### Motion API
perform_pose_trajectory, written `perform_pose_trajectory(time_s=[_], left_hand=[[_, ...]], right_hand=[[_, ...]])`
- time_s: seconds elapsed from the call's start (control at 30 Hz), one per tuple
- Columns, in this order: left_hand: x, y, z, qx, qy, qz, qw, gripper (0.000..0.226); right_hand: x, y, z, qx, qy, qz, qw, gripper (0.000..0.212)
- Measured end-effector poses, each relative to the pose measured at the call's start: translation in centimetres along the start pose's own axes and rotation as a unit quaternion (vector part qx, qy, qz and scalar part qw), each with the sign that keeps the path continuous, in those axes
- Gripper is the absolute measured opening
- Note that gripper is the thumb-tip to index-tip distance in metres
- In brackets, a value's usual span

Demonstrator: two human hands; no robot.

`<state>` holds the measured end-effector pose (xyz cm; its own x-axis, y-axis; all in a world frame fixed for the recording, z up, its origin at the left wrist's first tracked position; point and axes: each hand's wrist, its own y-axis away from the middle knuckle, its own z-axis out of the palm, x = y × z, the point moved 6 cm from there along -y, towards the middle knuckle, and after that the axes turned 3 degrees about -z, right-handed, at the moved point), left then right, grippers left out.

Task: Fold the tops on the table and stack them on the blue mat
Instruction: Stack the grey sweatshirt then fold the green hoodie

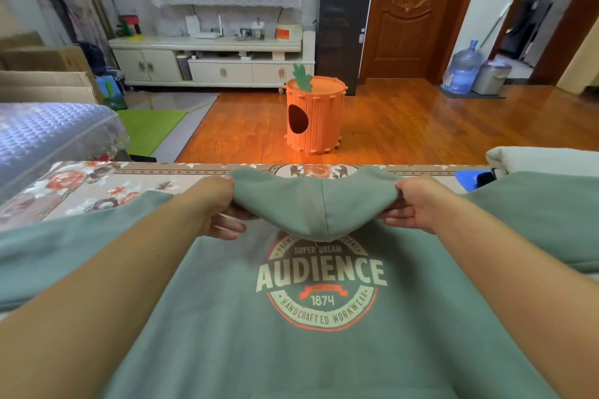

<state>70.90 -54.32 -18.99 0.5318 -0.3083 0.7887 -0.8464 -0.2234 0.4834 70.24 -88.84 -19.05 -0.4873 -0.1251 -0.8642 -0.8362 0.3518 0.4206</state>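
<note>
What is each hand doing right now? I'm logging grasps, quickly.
Left hand: grips the left side of the sage-green fleece hood.
Right hand: grips the hood's right side.

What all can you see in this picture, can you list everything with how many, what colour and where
hoodie: one, sage green, AUDIENCE print up, spread on the table
hood: one, green, lifted over the print
tablecloth: one, floral, far table edge
blue mat: one, far right, mostly hidden
carrot-shaped tub: one, orange, on the wooden floor
water bottle: one, blue, by the door
left hand: pinches hood's left edge
right hand: pinches hood's right edge
</note>
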Motion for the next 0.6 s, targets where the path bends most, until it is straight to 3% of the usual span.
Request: perform_pose_trajectory(time_s=[0.1, 0.23, 0.3, 0.37, 0.5, 0.53, 0.6], left_hand=[[-1.1, -0.5, 0.4, -0.004, 0.131, -0.003, 0.991, 0.032], [-4.3, -0.5, 1.4, -0.036, 0.395, -0.046, 0.917, 0.038], [-6.6, 0.0, 2.0, -0.044, 0.407, -0.050, 0.911, 0.053], [-9.0, 0.5, 2.5, -0.053, 0.381, -0.082, 0.919, 0.060], [-8.7, 1.1, 2.6, -0.110, 0.361, -0.109, 0.920, 0.015], [-7.8, 0.9, 2.5, -0.115, 0.346, -0.098, 0.926, 0.011], [-6.2, 0.1, 2.8, -0.124, 0.303, -0.084, 0.941, 0.025]], right_hand=[[0.7, -0.4, 0.5, -0.005, -0.097, -0.005, 0.995, 0.017], [3.3, 0.7, 0.6, -0.025, -0.214, 0.000, 0.977, 0.044], [5.7, 1.9, 0.1, -0.024, -0.194, -0.004, 0.981, 0.058], [8.3, 3.0, -0.1, -0.054, -0.146, 0.021, 0.988, 0.059], [8.6, 2.8, -0.5, -0.101, -0.158, 0.088, 0.978, 0.022], [7.8, 2.4, -0.6, -0.098, -0.168, 0.091, 0.977, 0.015], [5.9, 1.7, 0.0, -0.102, -0.147, 0.080, 0.981, 0.008]])
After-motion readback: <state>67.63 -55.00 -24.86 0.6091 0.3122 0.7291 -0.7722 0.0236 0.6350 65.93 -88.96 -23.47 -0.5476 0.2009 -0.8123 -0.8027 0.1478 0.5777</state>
